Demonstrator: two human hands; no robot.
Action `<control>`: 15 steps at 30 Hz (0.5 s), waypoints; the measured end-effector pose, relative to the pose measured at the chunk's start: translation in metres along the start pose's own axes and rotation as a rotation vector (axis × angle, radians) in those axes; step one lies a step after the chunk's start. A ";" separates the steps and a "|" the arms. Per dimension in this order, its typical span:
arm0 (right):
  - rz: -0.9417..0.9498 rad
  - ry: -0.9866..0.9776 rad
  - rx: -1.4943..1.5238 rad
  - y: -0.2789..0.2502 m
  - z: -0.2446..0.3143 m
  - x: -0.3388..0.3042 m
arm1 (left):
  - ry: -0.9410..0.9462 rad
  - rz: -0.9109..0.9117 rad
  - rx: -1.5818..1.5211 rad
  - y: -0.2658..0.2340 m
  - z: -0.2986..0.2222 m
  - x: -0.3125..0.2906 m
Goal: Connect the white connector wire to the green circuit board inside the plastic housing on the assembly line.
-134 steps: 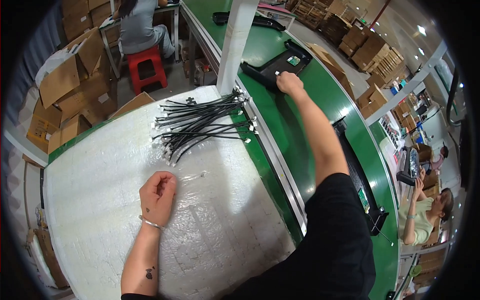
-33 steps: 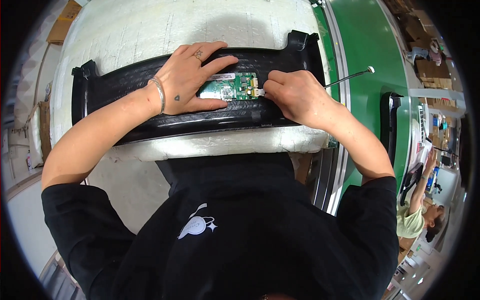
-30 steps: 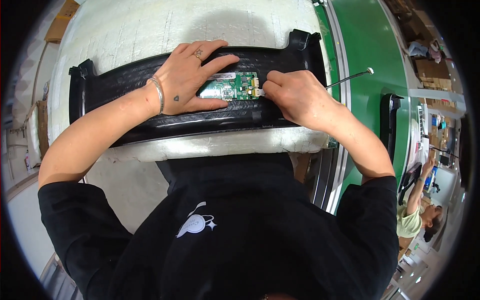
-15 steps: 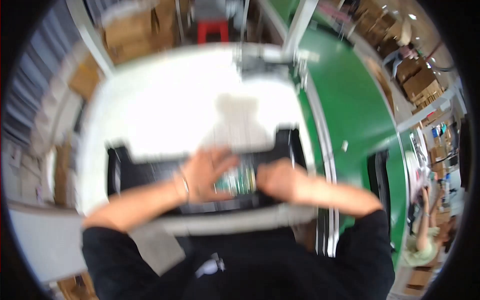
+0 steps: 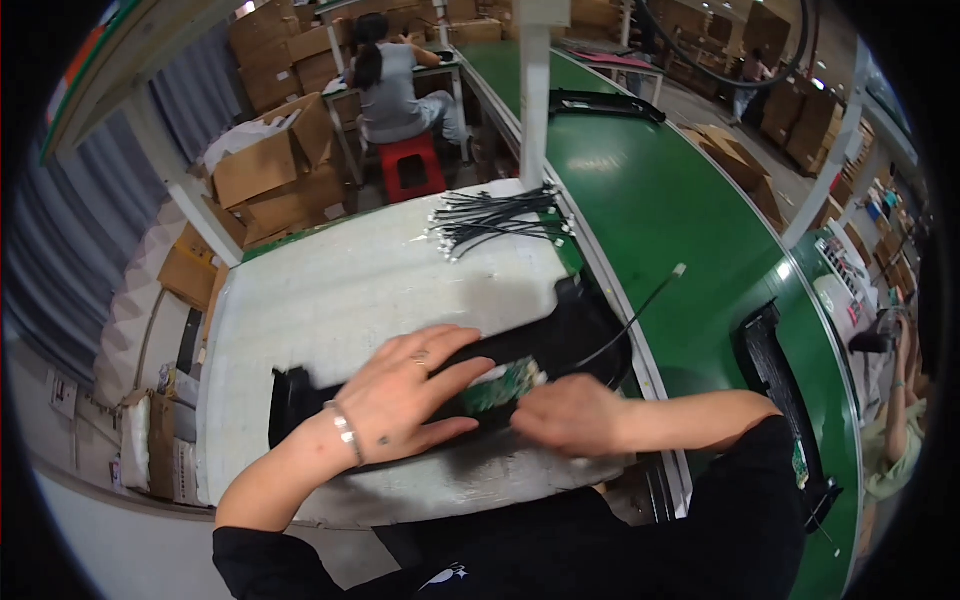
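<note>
A long black plastic housing (image 5: 540,345) lies slanted across the white work table before me. In its middle sits a green circuit board (image 5: 500,388). My left hand (image 5: 405,395) rests over the housing, fingers spread, with thumb and forefinger on either side of the board's left end. At the board's right end my right hand (image 5: 570,415) is closed, its fingertips partly hidden. A black cable (image 5: 640,312) runs from these fingers up and to the right, ending in a white connector over the green belt.
A bundle of black cables (image 5: 495,220) lies at the table's far right corner. Beside the table runs a green conveyor (image 5: 650,190) carrying more black housings (image 5: 775,370). A white post (image 5: 535,110) stands at the corner. A person (image 5: 390,85) sits on a red stool (image 5: 410,168) beyond.
The view has shifted and sharpened from blur. The housing now lies more slanted, its right end farther off. The cable now shows beside my right hand; both hands stay at the board.
</note>
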State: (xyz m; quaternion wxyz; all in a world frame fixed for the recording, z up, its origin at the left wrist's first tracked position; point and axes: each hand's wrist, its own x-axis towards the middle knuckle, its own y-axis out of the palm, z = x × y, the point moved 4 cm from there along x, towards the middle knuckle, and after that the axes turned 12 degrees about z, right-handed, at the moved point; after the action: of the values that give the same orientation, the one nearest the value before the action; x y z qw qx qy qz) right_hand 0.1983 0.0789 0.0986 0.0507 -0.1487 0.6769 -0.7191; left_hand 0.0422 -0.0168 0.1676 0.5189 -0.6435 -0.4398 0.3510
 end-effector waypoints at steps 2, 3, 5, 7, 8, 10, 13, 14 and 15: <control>0.017 0.132 -0.031 -0.027 -0.026 -0.029 | 0.046 -0.148 -0.012 -0.021 -0.008 -0.004; -0.051 0.219 -0.145 -0.033 -0.038 -0.049 | 0.071 -0.199 -0.012 -0.024 -0.007 -0.007; -0.064 0.417 -0.210 -0.067 -0.064 -0.079 | 0.048 -0.231 -0.025 -0.017 0.002 -0.009; -0.063 0.581 -0.285 -0.078 -0.095 -0.122 | 0.053 -0.245 -0.049 0.004 0.018 -0.013; -0.053 0.663 -0.319 -0.080 -0.109 -0.145 | -0.024 -0.200 -0.071 0.017 0.028 -0.014; -0.035 0.765 -0.384 -0.079 -0.135 -0.187 | -0.068 -0.172 -0.095 0.037 0.038 -0.012; -0.115 0.930 -0.474 -0.064 -0.173 -0.245 | -0.124 -0.063 -0.169 0.065 0.051 0.006; -0.125 1.014 -0.482 -0.059 -0.186 -0.260 | -0.117 -0.032 -0.196 0.073 0.054 0.014; -0.142 1.091 -0.486 -0.052 -0.199 -0.273 | -0.118 -0.001 -0.218 0.081 0.056 0.021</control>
State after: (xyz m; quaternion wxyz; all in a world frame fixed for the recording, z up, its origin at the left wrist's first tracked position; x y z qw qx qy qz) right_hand 0.4082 0.3491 0.1030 -0.3878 0.1897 0.7385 -0.5179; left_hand 0.0152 0.0173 0.0767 0.4193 -0.6739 -0.5056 0.3382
